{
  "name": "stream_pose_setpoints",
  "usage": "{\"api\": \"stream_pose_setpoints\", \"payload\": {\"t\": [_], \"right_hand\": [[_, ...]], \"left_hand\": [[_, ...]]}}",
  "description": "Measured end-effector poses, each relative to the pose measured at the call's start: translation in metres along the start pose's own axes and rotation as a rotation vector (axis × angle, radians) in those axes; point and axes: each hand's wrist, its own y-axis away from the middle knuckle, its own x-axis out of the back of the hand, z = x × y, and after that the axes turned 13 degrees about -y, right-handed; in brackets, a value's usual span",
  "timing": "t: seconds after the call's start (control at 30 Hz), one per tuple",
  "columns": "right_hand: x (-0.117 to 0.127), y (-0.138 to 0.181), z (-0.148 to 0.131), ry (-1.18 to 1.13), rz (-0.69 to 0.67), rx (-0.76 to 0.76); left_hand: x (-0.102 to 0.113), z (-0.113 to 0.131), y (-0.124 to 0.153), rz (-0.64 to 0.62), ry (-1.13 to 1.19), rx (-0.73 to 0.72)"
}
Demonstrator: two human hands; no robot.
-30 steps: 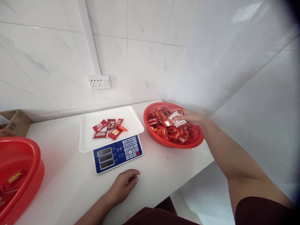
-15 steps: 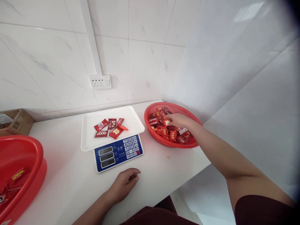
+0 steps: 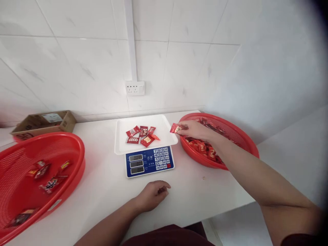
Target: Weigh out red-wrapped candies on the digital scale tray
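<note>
Fingertips of my right hand (image 3: 194, 129) pinch a red packet (image 3: 176, 128), and I see it held in the air over the gap between the white tray (image 3: 123, 145) and the right basket (image 3: 246, 147). It is just off the tray's 3 o'clock edge and touches neither one. The forearm behind that hand crosses the right basket's near rim, above the heap of packets (image 3: 202, 147) lying inside.

Taking the scale (image 3: 150, 161) as the centre of the dial, the tray sits on top of it toward 12 o'clock. A small cluster of packets (image 3: 140, 135) lies on the tray's far half. The right basket stands at 3 o'clock, close beside the tray.

My left hand (image 3: 153, 194) rests on the table (image 3: 107, 184) at 6 o'clock, near the scale's blue keypad but not touching it. It is curled into a loose fist with nothing in it.

At 9 o'clock, well apart from the scale, stands the left basket (image 3: 80, 150), with a few packets (image 3: 48, 177) scattered across its floor. Behind it, at about 10 o'clock, a cardboard box (image 3: 43, 121) stands against the tiled wall. A wall socket (image 3: 135, 88) is fixed at 12 o'clock above the tray. A tiny crumb (image 3: 204, 178) lies on the table at 4 o'clock, just in front of the right basket.
</note>
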Motion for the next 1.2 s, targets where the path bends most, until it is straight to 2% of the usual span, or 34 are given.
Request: {"api": "stream_pose_setpoints", "payload": {"t": [0.1,0.2,0.3,0.37,0.5,0.6,0.73,0.87,0.93,1.07,1.2], "right_hand": [[-0.03,-0.022,-0.014,-0.068,-0.082,0.018],[-0.048,-0.043,-0.022,-0.178,-0.138,0.047],[-0.054,-0.049,-0.025,-0.165,-0.017,0.111],[-0.055,-0.041,-0.025,-0.087,0.051,0.156],[-0.046,-0.007,-0.011,-0.048,0.067,0.161],[-0.027,0.011,0.014,0.015,0.148,0.093],[0.014,0.014,0.057,0.281,0.248,-0.071],[0.04,0.003,0.086,0.559,0.136,-0.202],[0.039,-0.005,0.092,0.601,0.068,-0.193],[0.021,-0.018,0.094,0.643,-0.046,-0.125],[0.01,-0.024,0.09,0.679,-0.1,-0.111]], "left_hand": [[0.0,-0.001,0.001,0.001,0.0,-0.005],[0.001,-0.001,0.002,0.001,-0.011,-0.008],[0.001,0.0,0.002,0.002,-0.015,-0.006],[0.002,0.001,0.003,-0.001,-0.018,-0.01],[0.003,0.002,0.003,-0.005,-0.016,-0.016],[0.003,0.003,0.002,-0.003,-0.008,0.001],[0.002,0.002,0.0,0.01,-0.02,0.024],[0.001,0.002,-0.001,0.002,-0.027,0.018],[0.001,0.002,-0.001,-0.003,-0.022,0.023],[0.0,0.003,-0.001,0.009,-0.023,0.032],[0.0,0.004,0.001,0.019,-0.018,0.045]]}}
